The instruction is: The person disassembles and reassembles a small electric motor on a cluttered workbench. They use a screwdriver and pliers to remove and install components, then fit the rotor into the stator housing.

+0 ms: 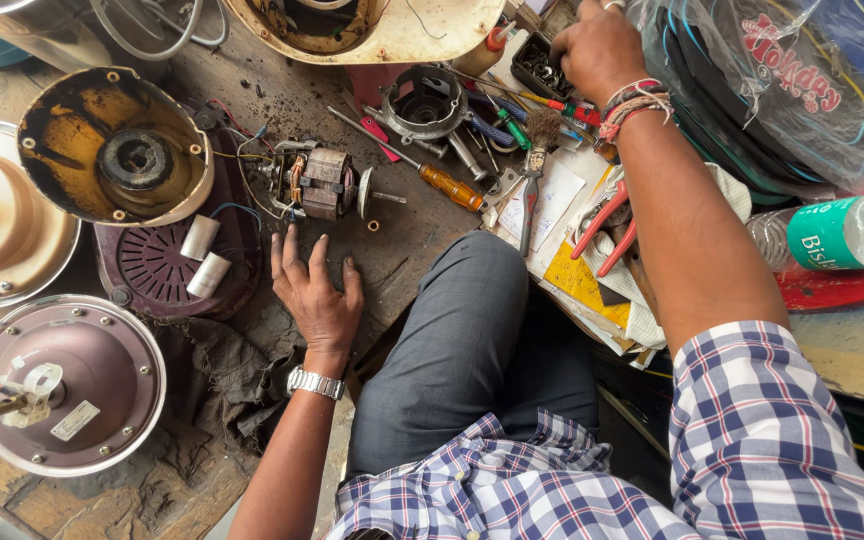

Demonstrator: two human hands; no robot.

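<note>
Just below the small motor armature (320, 183), heavy and stiff and best gripped round its wound core, the left hand (314, 292) lies spread flat, while the right hand (600, 48) reaches into the parts tray (540, 68), its fingers hidden.

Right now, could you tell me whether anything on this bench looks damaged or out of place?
The housing at upper left is rust-stained and grimy inside. The motor lies bare beyond the left hand, loose wires trailing. The right hand reaches into a small parts tray amid scattered tools.
</note>
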